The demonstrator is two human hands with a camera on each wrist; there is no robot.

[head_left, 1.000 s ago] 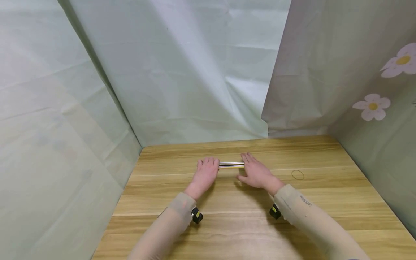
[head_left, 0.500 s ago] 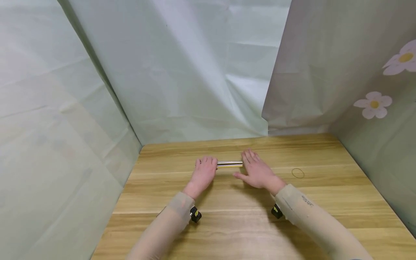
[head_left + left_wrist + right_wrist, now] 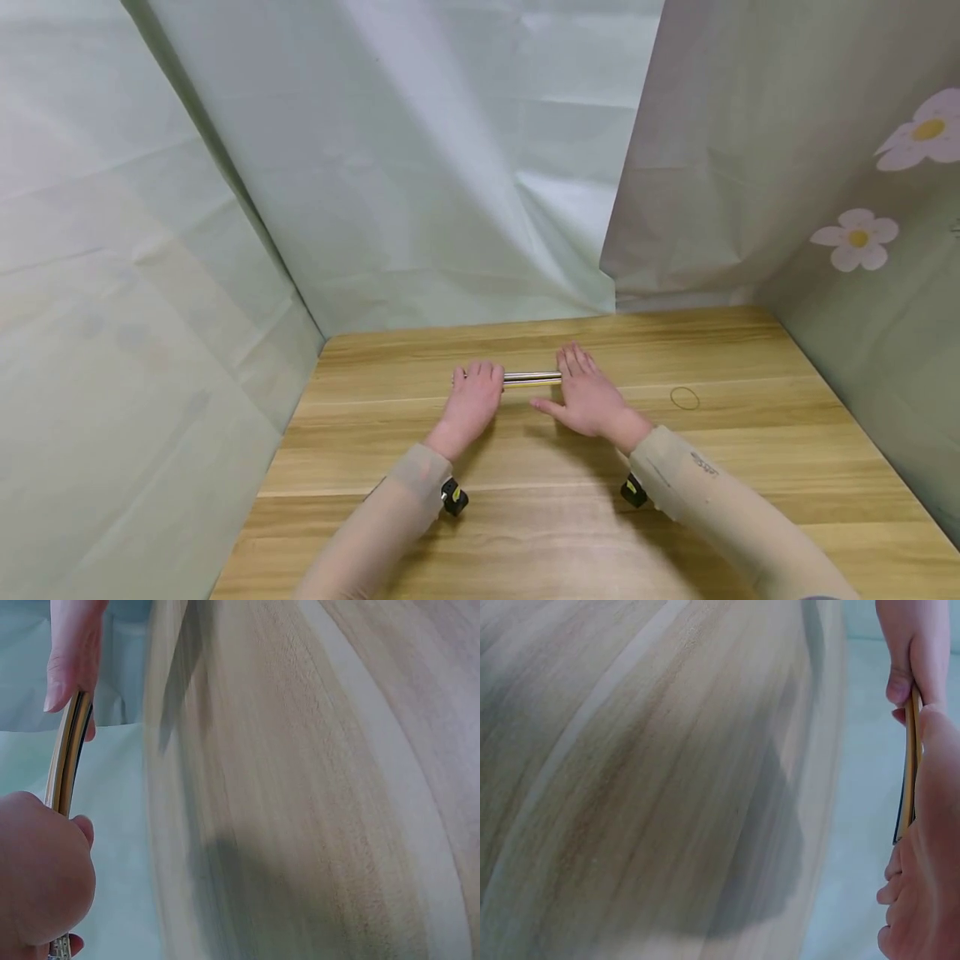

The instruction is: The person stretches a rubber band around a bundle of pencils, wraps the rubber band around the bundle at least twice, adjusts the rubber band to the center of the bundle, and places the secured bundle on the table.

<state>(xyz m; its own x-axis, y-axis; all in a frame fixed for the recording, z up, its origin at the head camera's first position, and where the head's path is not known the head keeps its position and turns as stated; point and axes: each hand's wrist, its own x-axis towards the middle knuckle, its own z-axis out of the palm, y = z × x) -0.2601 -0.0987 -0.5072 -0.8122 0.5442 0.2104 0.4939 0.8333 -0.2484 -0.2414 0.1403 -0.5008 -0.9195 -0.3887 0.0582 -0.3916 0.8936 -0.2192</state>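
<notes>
My left hand (image 3: pixel 474 406) grips a small bundle of pencils (image 3: pixel 532 379), held level across the far half of the table. Yellow, dark and silvery sides show between the two hands. In the left wrist view a metal-banded end (image 3: pixel 60 946) pokes out below the left fist. My right hand (image 3: pixel 592 398) is at the bundle's other end, fingers straight and pointing away, thumb spread out to the left. In the right wrist view the pencil tips (image 3: pixel 900 838) meet the right palm side near the fingers. The left fingers' undersides are hidden.
A thin rubber band (image 3: pixel 684 398) lies on the wooden table (image 3: pixel 540 533), to the right of the right hand. Pale cloth sheets (image 3: pixel 450 208) hang behind and at both sides of the table. Both sleeves carry a small black wrist camera (image 3: pixel 453 497).
The right hand has flattened, its thumb spreading further left. It drew slightly off the pencils' ends half a second ago and is now back against them. The left hand keeps its grip.
</notes>
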